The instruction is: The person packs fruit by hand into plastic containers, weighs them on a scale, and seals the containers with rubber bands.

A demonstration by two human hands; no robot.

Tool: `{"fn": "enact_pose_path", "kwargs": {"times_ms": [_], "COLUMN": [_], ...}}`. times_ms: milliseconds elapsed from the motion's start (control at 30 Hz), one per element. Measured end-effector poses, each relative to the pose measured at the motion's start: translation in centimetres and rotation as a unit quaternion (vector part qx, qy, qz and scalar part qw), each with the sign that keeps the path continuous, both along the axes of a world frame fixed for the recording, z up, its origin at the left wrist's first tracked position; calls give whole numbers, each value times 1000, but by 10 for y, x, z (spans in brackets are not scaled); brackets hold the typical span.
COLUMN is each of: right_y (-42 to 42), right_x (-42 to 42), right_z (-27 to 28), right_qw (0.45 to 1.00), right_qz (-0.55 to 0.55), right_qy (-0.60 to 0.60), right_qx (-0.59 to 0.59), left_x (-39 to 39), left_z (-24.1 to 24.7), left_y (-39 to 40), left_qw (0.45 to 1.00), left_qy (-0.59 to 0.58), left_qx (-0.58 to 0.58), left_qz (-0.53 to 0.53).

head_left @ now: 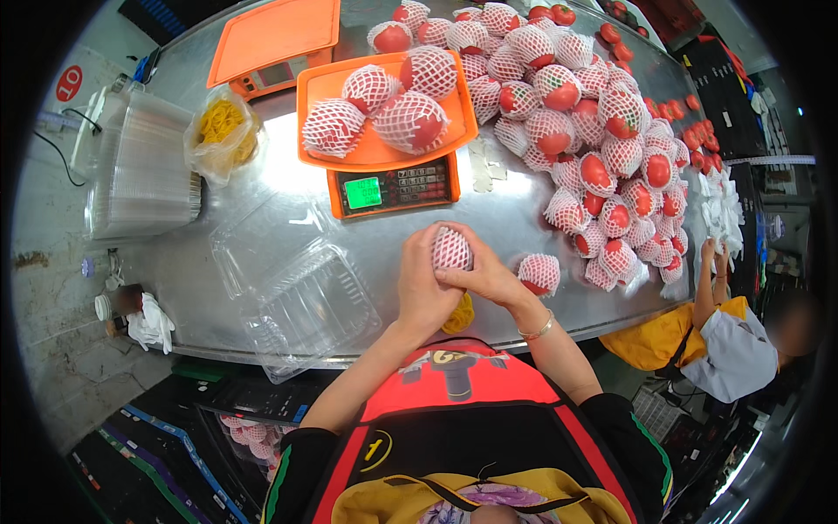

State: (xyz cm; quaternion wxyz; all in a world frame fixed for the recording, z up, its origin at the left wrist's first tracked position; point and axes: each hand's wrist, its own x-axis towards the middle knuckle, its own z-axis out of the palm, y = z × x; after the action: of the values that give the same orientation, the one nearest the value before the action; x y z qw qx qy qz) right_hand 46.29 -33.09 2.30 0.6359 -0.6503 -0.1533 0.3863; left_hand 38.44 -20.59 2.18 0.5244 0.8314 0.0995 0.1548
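Note:
Both my left hand (422, 281) and my right hand (481, 272) are wrapped around one tomato in a white foam net (452, 248), just above the metal table. Beyond them, several netted tomatoes (411, 121) rest on the orange pan (386, 59) of a digital scale, whose green display (363, 193) is lit. A single netted tomato (539, 273) lies to the right of my right hand. Left of my hands is an open clear plastic clamshell box (314, 301). Yellow rubber bands (459, 316) show partly under my wrists.
A large heap of netted tomatoes (589, 131) covers the right side, with bare tomatoes (704, 137) behind. A second orange scale (275, 39), a bag of rubber bands (222, 124) and stacked clear boxes (141, 164) stand left. Another person (733, 347) works at right, handling white gloves (720, 209).

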Motion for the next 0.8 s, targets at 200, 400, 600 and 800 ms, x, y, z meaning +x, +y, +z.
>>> {"fn": "enact_pose_path", "kwargs": {"times_ms": [200, 400, 600, 800], "right_y": [5, -51, -58, 50], "right_x": [14, 50, 98, 181], "right_z": [-8, -27, 2, 53], "right_qw": [999, 899, 862, 949], "right_qz": [-24, 44, 80, 6], "right_qy": [2, -289, -412, -296], "right_qx": [-31, -325, -283, -104], "left_x": [18, 48, 118, 169], "left_z": [-9, 24, 50, 53], "left_y": [8, 69, 197, 224], "left_qw": [999, 987, 982, 965], "left_qy": [-31, -21, -21, 159], "left_qx": [7, 156, 190, 132], "left_qz": [-21, -4, 10, -162]}}
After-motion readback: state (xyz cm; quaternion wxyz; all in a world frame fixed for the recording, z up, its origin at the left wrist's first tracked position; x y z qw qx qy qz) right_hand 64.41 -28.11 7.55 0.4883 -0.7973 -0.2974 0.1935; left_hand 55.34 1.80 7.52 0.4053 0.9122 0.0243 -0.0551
